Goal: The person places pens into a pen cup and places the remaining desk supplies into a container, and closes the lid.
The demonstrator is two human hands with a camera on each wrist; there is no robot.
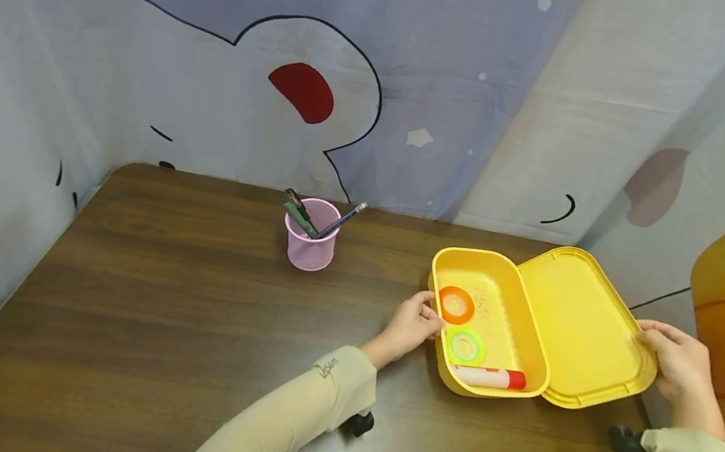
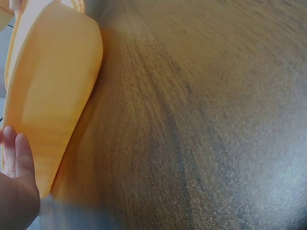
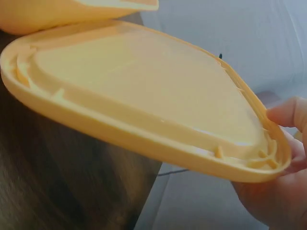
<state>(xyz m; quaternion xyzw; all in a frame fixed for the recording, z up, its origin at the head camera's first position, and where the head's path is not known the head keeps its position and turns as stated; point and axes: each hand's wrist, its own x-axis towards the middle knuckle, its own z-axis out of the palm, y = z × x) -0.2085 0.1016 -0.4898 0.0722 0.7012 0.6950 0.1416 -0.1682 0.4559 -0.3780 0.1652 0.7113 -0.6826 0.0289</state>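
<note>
A yellow plastic box [image 1: 502, 297] stands with its hinged lid [image 1: 579, 326] swung out to the right. My left hand [image 1: 409, 326] holds the box's left rim, with fingers against the outer wall [image 2: 62, 81]. At the lid's far right edge, my right hand [image 1: 683, 372] pinches the lid, thumb above and fingers beneath [image 3: 288, 158]. Inside the box, along its left side, lie an orange ring-shaped roll [image 1: 456, 306] and a yellow-green one [image 1: 465, 346]. A white tube with a red cap [image 1: 490, 377], like a glue stick, lies at the near end.
A pink pen cup [image 1: 310, 253] holding several pens stands at the back middle of the wooden table [image 1: 173, 322]. A printed curtain [image 1: 439, 111] hangs behind the table and along its sides. The lid reaches out over the table's right edge.
</note>
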